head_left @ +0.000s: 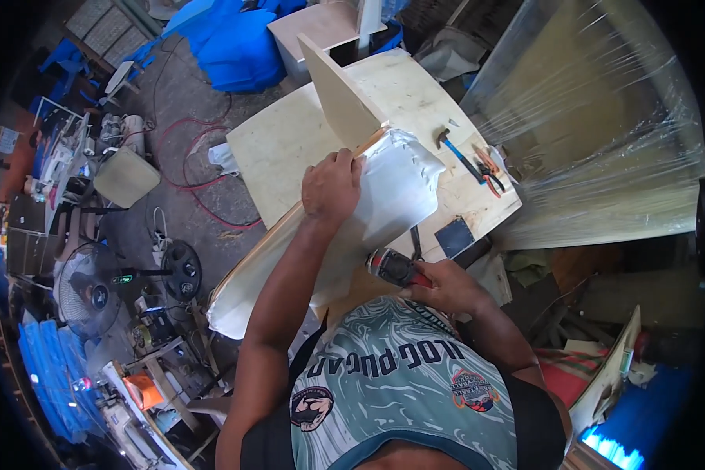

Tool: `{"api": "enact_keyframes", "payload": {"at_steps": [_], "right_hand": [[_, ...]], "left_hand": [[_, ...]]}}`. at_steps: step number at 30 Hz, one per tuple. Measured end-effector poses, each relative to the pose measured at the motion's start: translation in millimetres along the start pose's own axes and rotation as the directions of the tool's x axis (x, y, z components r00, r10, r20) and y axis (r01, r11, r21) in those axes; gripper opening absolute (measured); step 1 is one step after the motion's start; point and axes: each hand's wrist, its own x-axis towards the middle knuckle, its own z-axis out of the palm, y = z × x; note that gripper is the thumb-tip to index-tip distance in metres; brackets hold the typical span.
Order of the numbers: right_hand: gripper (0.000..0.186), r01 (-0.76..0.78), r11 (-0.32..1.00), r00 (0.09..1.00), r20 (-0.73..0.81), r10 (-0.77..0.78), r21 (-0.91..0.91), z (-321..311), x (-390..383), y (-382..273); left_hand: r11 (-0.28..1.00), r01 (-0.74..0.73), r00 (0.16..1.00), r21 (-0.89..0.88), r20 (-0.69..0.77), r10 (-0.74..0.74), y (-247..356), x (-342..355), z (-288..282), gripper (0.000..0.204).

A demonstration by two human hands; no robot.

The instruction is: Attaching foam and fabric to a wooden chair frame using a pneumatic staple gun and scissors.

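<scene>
My left hand [333,186] is wrapped over the upper edge of a long panel covered in white, shiny fabric [399,176], which stands tilted on a pale plywood work table [270,141]. Loose, crumpled fabric shows at the panel's far end. Close to my body, my right hand [446,286] grips a red and black handheld power tool [395,268]; its exact kind is hard to make out. The tool's front end is near the panel's fabric side, and I cannot tell whether they touch. A bare board [341,94] stands upright on the table beyond the panel.
A blue-handled hammer [460,157] and pliers [489,178] lie on the table's right, with a dark square piece [454,236] nearer. A large plastic-wrapped panel [603,133] stands at right. On the left are a fan [94,290], a stool [127,178] and a red hose [184,157] across the floor.
</scene>
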Motion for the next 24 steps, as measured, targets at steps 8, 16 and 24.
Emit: {"api": "enact_keyframes", "payload": {"at_steps": [8,16,24], "right_hand": [[0.050,0.128,0.988,0.953,-0.288,-0.099,0.085,-78.4,-3.8,-11.5],[0.049,0.009,0.999,0.951,-0.308,0.001,0.033,-123.4,68.0,-60.6],[0.070,-0.079,0.990,0.975,-0.216,0.053,-0.114,-134.7,105.4,-74.8]], "left_hand": [[0.995,-0.031,0.981,-0.098,-0.194,0.012,-1.3,-0.1,13.3,0.020],[0.981,0.009,0.985,-0.194,-0.170,-0.043,-3.2,1.5,17.8,0.024],[0.985,0.021,0.982,-0.170,-0.181,-0.052,-11.4,14.2,19.0,0.029]]}}
